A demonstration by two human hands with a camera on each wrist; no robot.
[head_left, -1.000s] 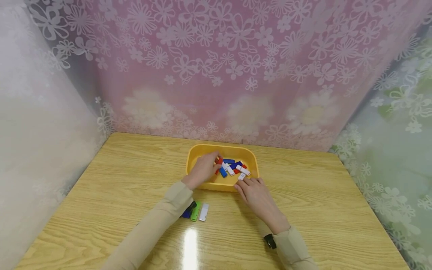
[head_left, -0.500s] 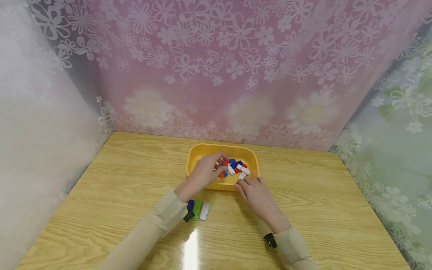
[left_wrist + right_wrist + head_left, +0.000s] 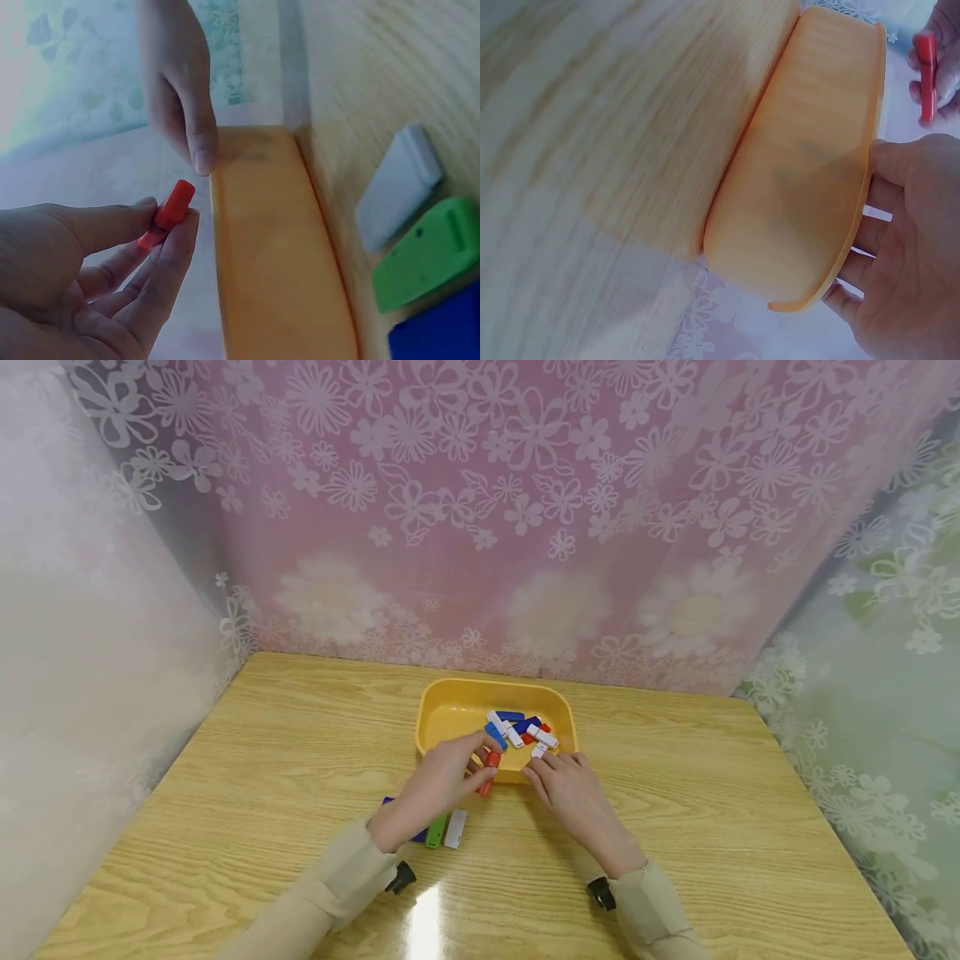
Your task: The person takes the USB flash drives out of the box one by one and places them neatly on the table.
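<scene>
My left hand (image 3: 438, 781) pinches a red USB stick (image 3: 489, 774) between thumb and fingers, just over the front rim of the yellow bin (image 3: 450, 718). The left wrist view has this red stick (image 3: 177, 204) tilted at the fingertips. My right hand (image 3: 573, 802) grips the bin's front rim near its right corner; the right wrist view has the thumb on the outer side and the other fingers behind the rim. Several sticks lie loose inside the bin, among them a white stick (image 3: 542, 737), a dark blue stick (image 3: 527, 726) and a light blue stick (image 3: 496, 737).
In front of the bin, a white stick (image 3: 455, 828) and a green stick (image 3: 437, 832) lie side by side on the wooden table (image 3: 712, 793). Dark blue pieces beside them are partly hidden under my left wrist. A floral curtain (image 3: 480, 527) hangs behind the table.
My left hand has picked the red stick from the bin and drawn it toward me, over the front rim. The right hand has stayed on the rim.
</scene>
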